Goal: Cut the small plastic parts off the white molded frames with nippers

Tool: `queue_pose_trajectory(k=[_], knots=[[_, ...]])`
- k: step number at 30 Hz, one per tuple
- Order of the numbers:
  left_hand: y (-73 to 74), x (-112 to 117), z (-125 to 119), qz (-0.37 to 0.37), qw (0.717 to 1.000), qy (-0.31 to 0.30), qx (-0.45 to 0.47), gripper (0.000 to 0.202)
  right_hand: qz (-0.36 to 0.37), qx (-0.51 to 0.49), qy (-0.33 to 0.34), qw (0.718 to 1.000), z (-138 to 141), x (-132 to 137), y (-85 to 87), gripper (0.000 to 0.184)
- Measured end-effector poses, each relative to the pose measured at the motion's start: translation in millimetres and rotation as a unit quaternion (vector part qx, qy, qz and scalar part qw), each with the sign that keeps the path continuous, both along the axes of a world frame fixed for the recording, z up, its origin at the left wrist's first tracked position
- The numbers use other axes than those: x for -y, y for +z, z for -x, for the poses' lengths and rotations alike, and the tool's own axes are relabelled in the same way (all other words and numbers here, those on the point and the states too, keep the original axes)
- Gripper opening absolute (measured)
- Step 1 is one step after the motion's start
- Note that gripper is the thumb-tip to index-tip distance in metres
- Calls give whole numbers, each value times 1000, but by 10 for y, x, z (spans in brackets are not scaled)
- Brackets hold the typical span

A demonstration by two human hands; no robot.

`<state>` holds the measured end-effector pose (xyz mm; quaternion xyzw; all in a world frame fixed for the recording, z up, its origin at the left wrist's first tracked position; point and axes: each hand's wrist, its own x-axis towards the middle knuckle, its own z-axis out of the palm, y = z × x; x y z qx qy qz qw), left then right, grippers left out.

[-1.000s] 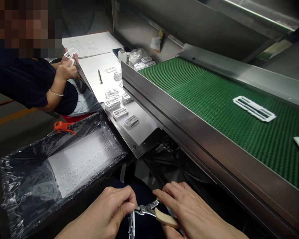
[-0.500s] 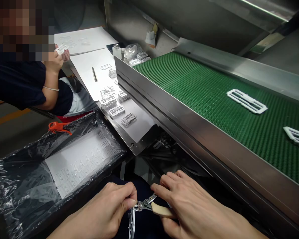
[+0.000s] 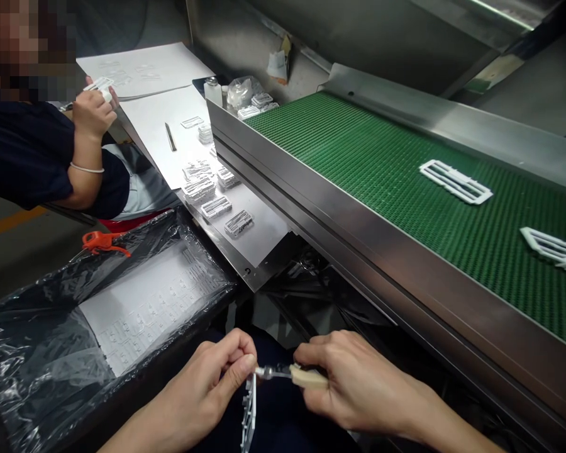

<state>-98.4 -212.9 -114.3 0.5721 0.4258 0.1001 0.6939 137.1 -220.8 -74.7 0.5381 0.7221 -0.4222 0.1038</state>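
Observation:
Low in the view, my left hand [image 3: 217,384] pinches a white plastic frame [image 3: 249,415] by its upper end, and the frame hangs down on edge below the fingers. My right hand [image 3: 353,384] is closed round a pair of nippers [image 3: 309,377] with cream-coloured handles. The metal jaws of the nippers point left and meet the top of the frame beside my left thumb. Motion blur smears the jaws, so whether they are closed cannot be told.
A green conveyor belt [image 3: 358,151] on the right carries white plastic frames [image 3: 455,182]. A bin lined with black plastic [image 3: 33,340] stands left, an orange tool [image 3: 104,242] on its rim. Beyond, stacked frames [image 3: 199,182] lie on a table beside a co-worker [image 3: 89,126] holding a part.
The nippers have turned more level, and my right hand has curled tighter round their handles. The frame remains in my left hand. The whole view has shifted slightly.

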Motion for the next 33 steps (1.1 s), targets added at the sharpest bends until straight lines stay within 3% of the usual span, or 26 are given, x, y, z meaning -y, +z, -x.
queue_pose_trajectory(k=[3, 6, 9, 11, 13, 21, 25, 29, 33], knots=[[-141, 134, -34, 102, 991, 48, 69, 45, 61, -26, -196, 978, -77, 168, -206, 19], [-297, 265, -93, 195, 963, 142, 123, 51, 83, -52, -260, 961, -105, 336, -314, 21], [-347, 302, -145, 287, 910, 247, 169, 45, 24, -71, -235, 969, -70, 426, -309, 12], [-327, 275, -170, 336, 881, 280, 182, 45, -39, -62, -202, 977, -38, 432, -286, 21], [-307, 221, -193, 358, 870, 285, 184, 49, -89, -39, -168, 981, -19, 401, -278, 30], [-330, -201, -251, 224, 919, 279, 165, 48, -202, -2, -138, 970, -39, 143, -399, 36], [-180, -243, -226, 269, 924, 209, 173, 52, -225, -6, -119, 967, -4, 80, -361, 40], [-83, -166, -224, 301, 914, 201, 181, 55, -208, -17, -86, 974, 21, 72, -278, 41], [-88, -137, -234, 313, 911, 199, 180, 55, -199, -10, -67, 978, 8, 74, -231, 40]])
